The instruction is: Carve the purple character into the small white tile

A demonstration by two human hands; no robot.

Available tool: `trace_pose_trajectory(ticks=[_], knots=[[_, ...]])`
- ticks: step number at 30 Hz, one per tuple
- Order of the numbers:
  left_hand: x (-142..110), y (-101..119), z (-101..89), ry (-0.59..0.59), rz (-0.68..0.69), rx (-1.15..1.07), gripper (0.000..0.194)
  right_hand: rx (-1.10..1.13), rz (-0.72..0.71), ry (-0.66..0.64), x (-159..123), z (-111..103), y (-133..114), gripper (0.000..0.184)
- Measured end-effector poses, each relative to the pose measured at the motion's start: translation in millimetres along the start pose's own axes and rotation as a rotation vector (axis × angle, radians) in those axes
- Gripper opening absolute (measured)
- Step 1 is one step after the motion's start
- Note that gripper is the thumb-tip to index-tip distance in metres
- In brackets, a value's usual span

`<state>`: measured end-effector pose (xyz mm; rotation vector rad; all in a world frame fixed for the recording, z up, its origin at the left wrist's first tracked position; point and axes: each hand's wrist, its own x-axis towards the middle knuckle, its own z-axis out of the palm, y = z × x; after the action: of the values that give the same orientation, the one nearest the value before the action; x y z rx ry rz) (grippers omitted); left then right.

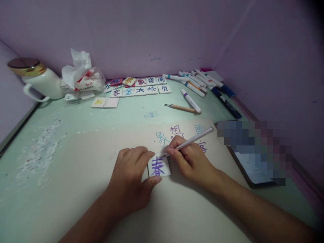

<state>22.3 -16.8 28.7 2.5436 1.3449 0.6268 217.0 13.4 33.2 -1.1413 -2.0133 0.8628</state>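
Observation:
A small white tile (159, 166) with a purple character painted on it lies on a beige sheet (83, 168). My left hand (131, 175) pinches the tile by its left and lower edges, fingers curled. My right hand (188, 158) grips a white marker pen (194, 139) with its tip touching the tile's upper right corner. Blue and purple characters are written on the sheet just beyond my right hand.
Rows of painted tiles (140, 86) lie at the back, with several markers (199, 81), a wooden-handled tool (181, 108), a white mug (40, 81) and a tissue pack (83, 77). White crumbs (40, 152) lie at left. A blurred device (253, 152) sits at right.

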Motion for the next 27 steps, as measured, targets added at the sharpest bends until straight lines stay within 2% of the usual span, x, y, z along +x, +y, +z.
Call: trace_pose_trajectory(ticks=[27], knots=[[0.1,-0.1,-0.2,-0.008,-0.014,0.001,0.033,-0.060,0.037,0.072,-3.0,-2.8,-0.3,0.022]])
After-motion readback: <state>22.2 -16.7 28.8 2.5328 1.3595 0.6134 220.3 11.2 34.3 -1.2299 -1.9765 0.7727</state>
